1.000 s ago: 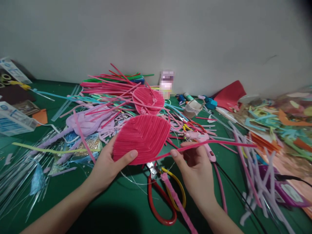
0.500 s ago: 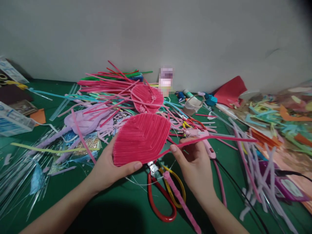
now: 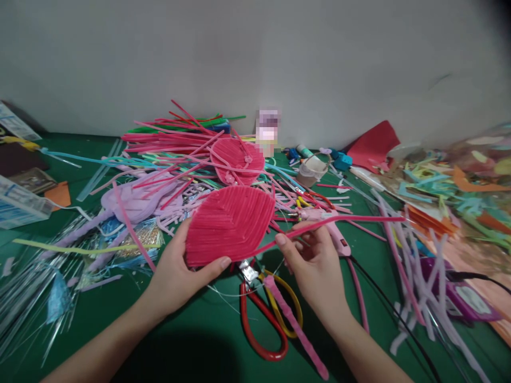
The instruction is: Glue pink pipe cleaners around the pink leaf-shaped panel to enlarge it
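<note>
My left hand (image 3: 179, 268) grips a red leaf shape (image 3: 231, 223) made of pipe cleaners laid side by side, thumb on its front lower edge. A long red pipe cleaner (image 3: 359, 218) runs from the leaf's lower right edge out to the right. My right hand (image 3: 319, 266) pinches that strip between thumb and fingers, close to the leaf. Under the hands lie red-handled scissors (image 3: 263, 324), a yellow-handled tool (image 3: 297, 314) and a pink wrapped stick (image 3: 297, 327). Behind the leaf rests a second red pipe-cleaner piece (image 3: 239, 159).
A pink glue gun (image 3: 339, 239) with a black cord lies just beyond my right hand. Loose pipe cleaners (image 3: 159, 141) are heaped at the back. Lilac pieces (image 3: 133, 199) and silver strands (image 3: 48, 298) lie left; a purple device (image 3: 463, 298) and paper scraps (image 3: 431, 175) lie right.
The leaf and the strip stay in my hands. My right hand has shifted slightly left, and the strip's free end has moved left and up a little. The view has turned slightly.
</note>
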